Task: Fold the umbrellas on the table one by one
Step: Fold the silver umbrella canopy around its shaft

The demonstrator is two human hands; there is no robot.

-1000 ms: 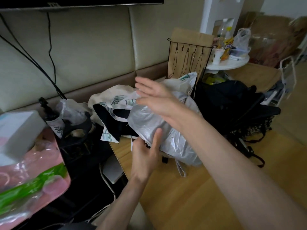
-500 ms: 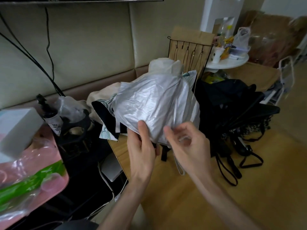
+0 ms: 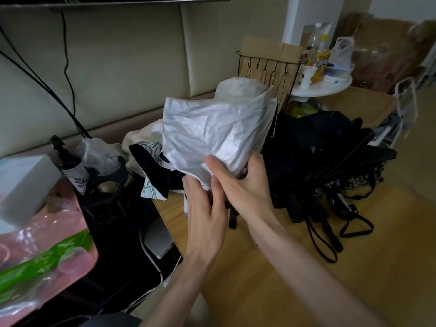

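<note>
A collapsed umbrella with a crinkled silver canopy [image 3: 212,133] is held upright above the wooden table [image 3: 295,267], its cream tip pointing up and away. My right hand [image 3: 245,182] wraps around the canopy's lower end, thumb on the far side. My left hand [image 3: 205,208] grips the same lower end from the left, just under the right hand's fingers. The handle is hidden behind both hands. A black umbrella [image 3: 330,147] lies half-open on the table to the right, straps trailing. A patterned black-and-white umbrella [image 3: 151,166] lies behind the silver one.
A wire rack [image 3: 264,67] and brown paper bag stand at the back. A round white side table [image 3: 323,86] holds bottles and a cup. At the left are a pink package [image 3: 42,256], a white box [image 3: 23,180], a dark bottle [image 3: 68,161] and cables.
The silver umbrella was raised upright off the pile. My right hand came down from above the canopy to its lower end and closed round it, meeting my left hand.
</note>
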